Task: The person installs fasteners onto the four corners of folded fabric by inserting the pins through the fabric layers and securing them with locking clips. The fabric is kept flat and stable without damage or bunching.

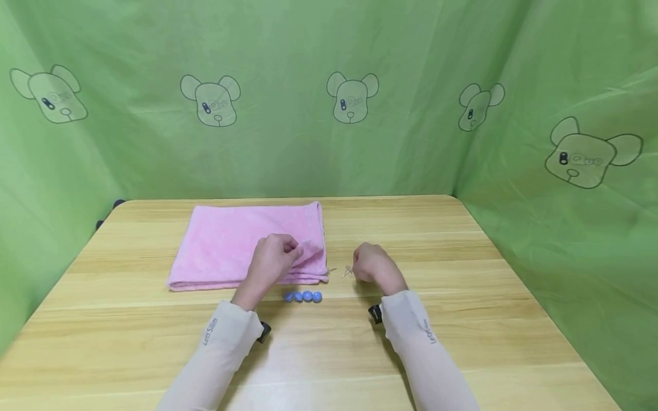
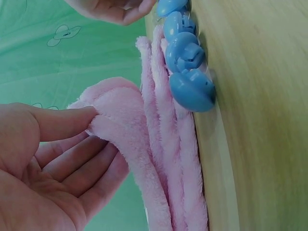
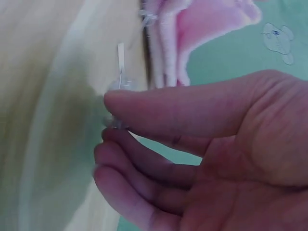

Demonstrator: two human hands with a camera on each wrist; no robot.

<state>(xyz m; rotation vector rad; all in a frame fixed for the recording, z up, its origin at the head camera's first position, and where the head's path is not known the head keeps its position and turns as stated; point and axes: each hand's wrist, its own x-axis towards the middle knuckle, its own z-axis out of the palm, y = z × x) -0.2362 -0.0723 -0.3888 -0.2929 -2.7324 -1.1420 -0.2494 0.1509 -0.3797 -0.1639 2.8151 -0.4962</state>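
Your left fingers (image 2: pixel 91 166) pinch the pink towel (image 1: pixel 231 240); just to its right, your right fingers (image 3: pixel 130 197) pinch a clear, pin-like piece (image 3: pixel 126 83), so small it could slip free.

Dark lettering runs along both pale sleeves: on the left sleeve (image 1: pixel 222 328) it reads "Lets Slim", while on the right sleeve (image 1: pixel 411 325) it begins "Lets", the rest creased and unclear. On the green curtain (image 1: pixel 288 165), the outlined animal heads (image 1: pixel 352 101), left, far and right, carry a short faint word starting with "Q"; its other letters are uncertain.
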